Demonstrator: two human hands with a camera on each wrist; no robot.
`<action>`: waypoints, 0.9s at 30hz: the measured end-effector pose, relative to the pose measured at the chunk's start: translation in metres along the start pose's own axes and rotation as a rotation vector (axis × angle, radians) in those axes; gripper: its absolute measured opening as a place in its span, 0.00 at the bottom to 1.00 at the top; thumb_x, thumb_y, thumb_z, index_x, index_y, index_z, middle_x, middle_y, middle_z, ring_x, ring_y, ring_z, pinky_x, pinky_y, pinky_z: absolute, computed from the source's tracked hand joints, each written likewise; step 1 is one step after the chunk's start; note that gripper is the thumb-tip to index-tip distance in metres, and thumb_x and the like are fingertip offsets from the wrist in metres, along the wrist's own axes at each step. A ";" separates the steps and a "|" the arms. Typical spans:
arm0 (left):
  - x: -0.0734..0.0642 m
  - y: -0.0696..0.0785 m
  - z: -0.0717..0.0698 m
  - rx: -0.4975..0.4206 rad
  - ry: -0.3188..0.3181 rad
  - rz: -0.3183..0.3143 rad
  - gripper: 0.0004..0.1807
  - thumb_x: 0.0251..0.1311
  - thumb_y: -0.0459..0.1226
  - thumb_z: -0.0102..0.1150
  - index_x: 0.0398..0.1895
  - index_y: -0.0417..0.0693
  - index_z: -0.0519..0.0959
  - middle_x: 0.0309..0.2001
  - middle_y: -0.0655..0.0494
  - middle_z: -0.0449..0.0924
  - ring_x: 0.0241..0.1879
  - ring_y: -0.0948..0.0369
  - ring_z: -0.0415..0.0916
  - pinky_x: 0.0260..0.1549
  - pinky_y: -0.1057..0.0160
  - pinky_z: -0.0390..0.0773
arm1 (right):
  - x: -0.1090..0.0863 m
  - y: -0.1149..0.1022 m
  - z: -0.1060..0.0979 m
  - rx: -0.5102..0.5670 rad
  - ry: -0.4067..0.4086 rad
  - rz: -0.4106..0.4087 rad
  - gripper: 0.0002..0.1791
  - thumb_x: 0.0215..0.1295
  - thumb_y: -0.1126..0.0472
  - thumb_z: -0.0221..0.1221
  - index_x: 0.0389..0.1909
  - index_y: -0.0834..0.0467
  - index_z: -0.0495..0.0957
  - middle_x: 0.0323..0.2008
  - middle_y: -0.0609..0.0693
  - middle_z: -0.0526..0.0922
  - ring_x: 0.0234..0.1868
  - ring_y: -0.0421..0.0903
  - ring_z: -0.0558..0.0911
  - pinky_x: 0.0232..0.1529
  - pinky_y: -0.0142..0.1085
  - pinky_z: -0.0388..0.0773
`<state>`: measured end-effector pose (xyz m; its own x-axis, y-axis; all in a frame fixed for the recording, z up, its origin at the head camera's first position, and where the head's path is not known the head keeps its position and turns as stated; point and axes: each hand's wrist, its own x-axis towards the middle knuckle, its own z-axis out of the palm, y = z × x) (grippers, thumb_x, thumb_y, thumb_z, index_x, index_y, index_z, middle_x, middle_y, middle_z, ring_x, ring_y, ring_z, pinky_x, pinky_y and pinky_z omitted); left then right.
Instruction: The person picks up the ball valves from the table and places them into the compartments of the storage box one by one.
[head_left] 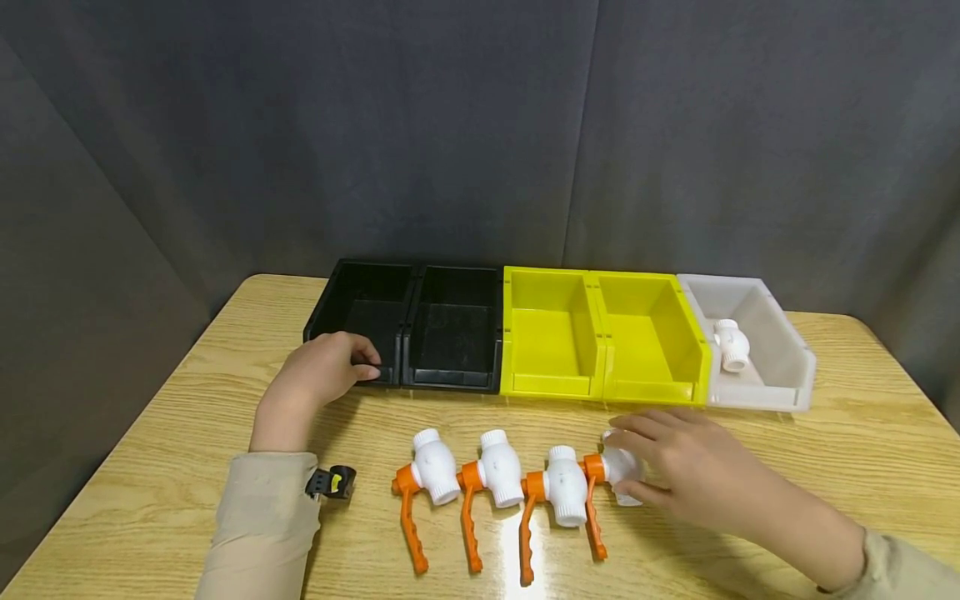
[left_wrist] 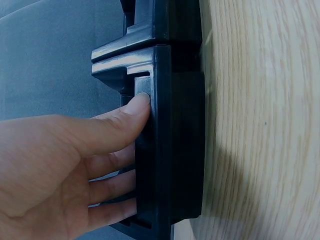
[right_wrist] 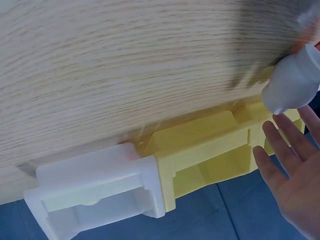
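Black plastic is what the left-hand grip (head_left: 322, 367) has hold of: thumb against the front lip of the leftmost black open-front plastic bin (left_wrist: 162, 160), fingers hooked over to the inside. Right-hand grip (head_left: 690, 462) is a different story, open, fingers pretty much straight and spread around a white plastic ball valve with an orange lever handle (head_left: 621, 465), the far right one of four. Honestly can't tell if the fingertips are actually touching it. The other three white-and-orange valves (head_left: 500, 468) sit to its left, all roughly in a row on the light wood-grain counter (head_left: 150, 475), levers pointing to the near side. Behind them, bins run side by side: that black one, a second black plastic bin (head_left: 453, 378), two bright yellow plastic bins (head_left: 551, 384), then a white plastic bin (head_left: 761, 397) at the right end. One more white plastic valve (head_left: 732, 345) lies in the white one, near its left wall. Dark grey curtain (head_left: 450, 125) hangs past all that; sleeves (head_left: 262, 512) are beige.
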<state>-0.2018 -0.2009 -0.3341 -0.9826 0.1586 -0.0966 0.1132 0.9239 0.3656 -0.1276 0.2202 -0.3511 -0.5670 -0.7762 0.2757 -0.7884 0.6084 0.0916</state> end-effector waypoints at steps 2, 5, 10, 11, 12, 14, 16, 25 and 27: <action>0.000 0.000 0.000 0.001 -0.001 0.000 0.09 0.65 0.38 0.63 0.45 0.45 0.85 0.43 0.48 0.84 0.41 0.51 0.78 0.45 0.47 0.77 | 0.000 -0.001 0.001 0.002 -0.011 -0.001 0.27 0.53 0.44 0.71 0.51 0.55 0.83 0.52 0.53 0.83 0.53 0.54 0.81 0.53 0.53 0.77; 0.000 0.000 0.000 0.002 -0.002 0.004 0.09 0.65 0.38 0.63 0.45 0.45 0.85 0.43 0.48 0.84 0.41 0.51 0.78 0.45 0.47 0.77 | 0.000 -0.002 0.003 0.007 -0.029 -0.001 0.30 0.55 0.41 0.69 0.53 0.56 0.82 0.54 0.54 0.82 0.55 0.55 0.80 0.54 0.54 0.76; 0.000 -0.001 0.000 0.004 0.001 0.008 0.09 0.65 0.38 0.63 0.45 0.45 0.85 0.43 0.48 0.84 0.41 0.51 0.78 0.45 0.46 0.77 | 0.002 -0.004 0.006 0.015 -0.081 0.008 0.35 0.59 0.35 0.64 0.57 0.58 0.80 0.58 0.56 0.80 0.58 0.57 0.79 0.57 0.55 0.74; 0.000 -0.001 0.000 0.004 0.002 0.008 0.09 0.65 0.38 0.63 0.45 0.45 0.85 0.43 0.48 0.84 0.41 0.51 0.78 0.45 0.46 0.77 | 0.002 -0.004 0.006 0.015 -0.093 0.010 0.36 0.60 0.34 0.63 0.58 0.58 0.80 0.58 0.56 0.80 0.58 0.57 0.78 0.57 0.56 0.74; 0.000 -0.001 0.000 0.004 0.002 0.008 0.09 0.65 0.38 0.63 0.45 0.45 0.85 0.43 0.48 0.84 0.41 0.51 0.78 0.45 0.46 0.77 | 0.003 -0.004 0.007 0.017 -0.105 0.012 0.36 0.61 0.33 0.62 0.58 0.58 0.79 0.59 0.56 0.79 0.58 0.57 0.78 0.57 0.56 0.74; 0.001 -0.001 0.000 0.004 0.002 0.007 0.09 0.65 0.38 0.63 0.44 0.45 0.85 0.42 0.48 0.84 0.41 0.51 0.78 0.45 0.47 0.76 | 0.003 -0.005 0.008 0.021 -0.128 0.015 0.37 0.62 0.32 0.59 0.59 0.58 0.79 0.59 0.56 0.79 0.58 0.58 0.78 0.57 0.56 0.73; 0.001 -0.001 0.000 0.003 0.003 0.006 0.09 0.65 0.38 0.63 0.44 0.45 0.85 0.42 0.48 0.84 0.40 0.51 0.78 0.45 0.47 0.76 | 0.004 -0.006 0.009 0.031 -0.149 0.019 0.36 0.63 0.32 0.58 0.59 0.57 0.78 0.60 0.56 0.78 0.59 0.58 0.78 0.57 0.57 0.74; 0.000 0.000 0.000 0.003 0.001 0.000 0.09 0.65 0.38 0.63 0.45 0.45 0.85 0.42 0.49 0.84 0.40 0.51 0.78 0.45 0.47 0.76 | 0.005 -0.007 0.013 0.056 -0.207 0.023 0.36 0.63 0.32 0.59 0.60 0.56 0.77 0.62 0.56 0.76 0.59 0.57 0.77 0.56 0.56 0.74; 0.000 0.000 0.000 0.005 -0.001 -0.001 0.09 0.65 0.38 0.63 0.45 0.45 0.85 0.42 0.48 0.84 0.40 0.51 0.78 0.45 0.47 0.76 | 0.006 -0.007 0.013 0.064 -0.224 0.028 0.37 0.62 0.33 0.61 0.60 0.57 0.77 0.62 0.56 0.76 0.60 0.58 0.76 0.57 0.56 0.74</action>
<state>-0.2021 -0.2013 -0.3343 -0.9826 0.1577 -0.0979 0.1126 0.9258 0.3608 -0.1284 0.2093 -0.3627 -0.6223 -0.7807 0.0569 -0.7809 0.6242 0.0242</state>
